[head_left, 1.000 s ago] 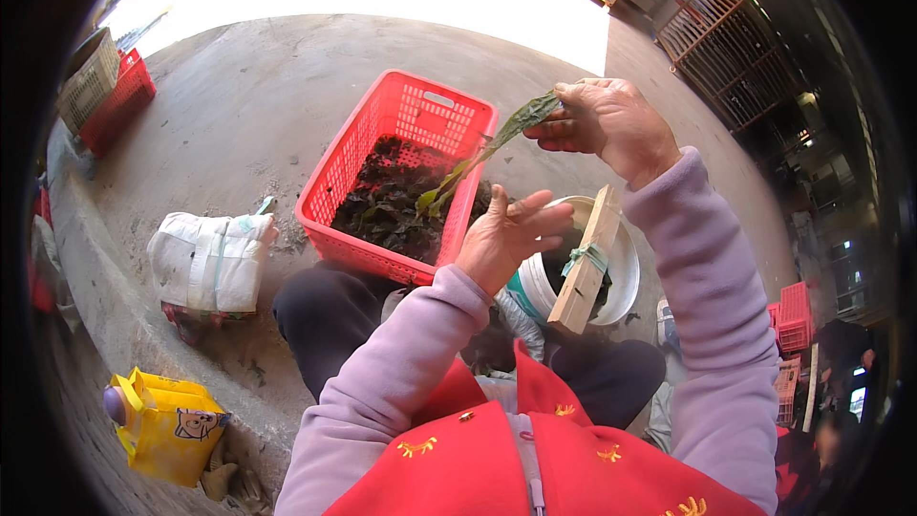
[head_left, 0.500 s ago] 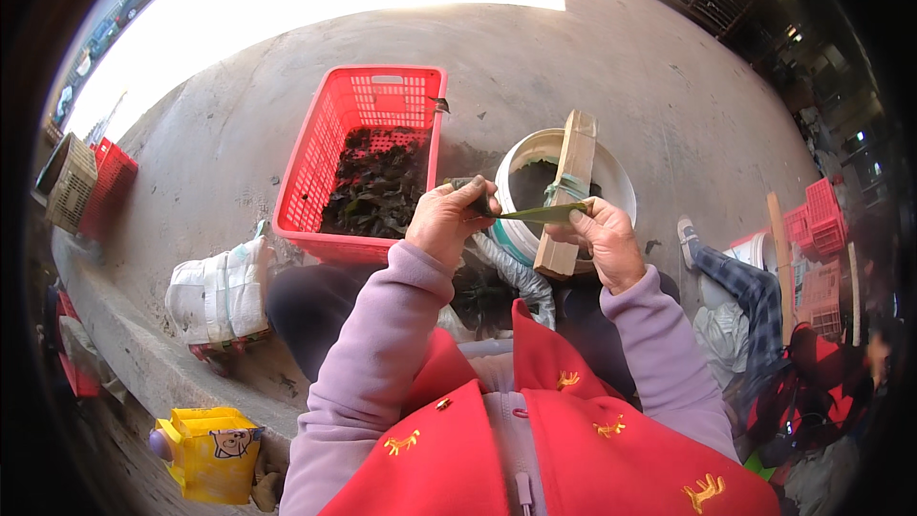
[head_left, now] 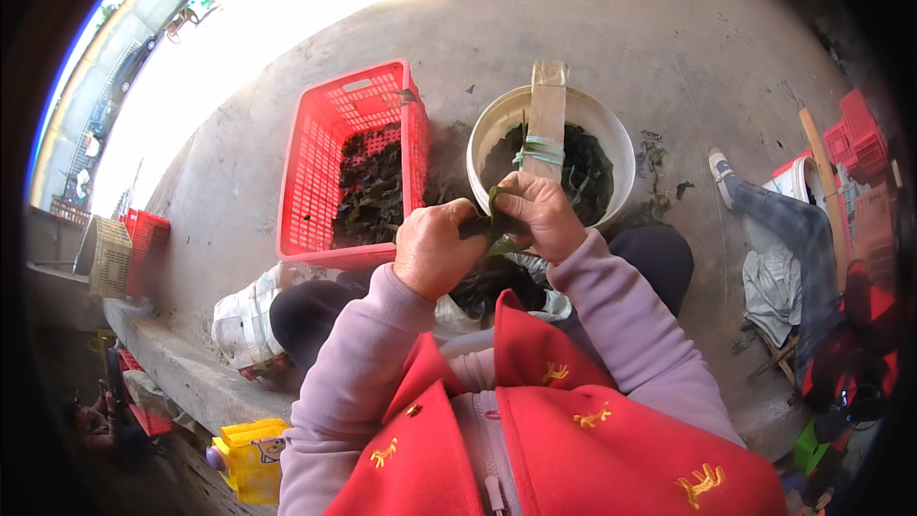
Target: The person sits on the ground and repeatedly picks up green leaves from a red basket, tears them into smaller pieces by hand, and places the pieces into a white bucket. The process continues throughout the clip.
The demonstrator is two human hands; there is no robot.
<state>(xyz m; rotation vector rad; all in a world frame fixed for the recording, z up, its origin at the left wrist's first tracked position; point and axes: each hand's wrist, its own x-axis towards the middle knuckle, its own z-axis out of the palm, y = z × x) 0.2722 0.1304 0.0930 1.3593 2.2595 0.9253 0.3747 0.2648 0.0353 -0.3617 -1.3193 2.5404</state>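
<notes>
In the head view, a green leaf [head_left: 495,222] is held at close quarters between two bare hands, just in front of the wearer's red vest [head_left: 449,459]. The leaf is pinched by the curled left hand [head_left: 435,247], whose fingertips are partly hidden, and by the thumb and bent fingers of the right hand [head_left: 544,215]. The hands are brought almost together, with the folded leaf caught between them.

Beyond the left hand, a red plastic crate [head_left: 346,257] is set on the concrete floor [head_left: 688,67], its bottom partly covered by dark leaves [head_left: 371,186]. Just beyond the right hand, a white bucket [head_left: 623,177] is seen, crossed by a wooden plank [head_left: 549,100] that is bound with a green tie [head_left: 542,149]; more dark foliage [head_left: 590,170] is contained inside. Between the knees, a dark heap [head_left: 495,285] is held in a pale sack [head_left: 557,306]. On the near left, a white bundle [head_left: 246,327] and a yellow bag [head_left: 256,471] are placed. At right, another person's leg in checked trousers [head_left: 800,218] is stretched across the floor, and red crates [head_left: 864,134] are stacked beyond it.
</notes>
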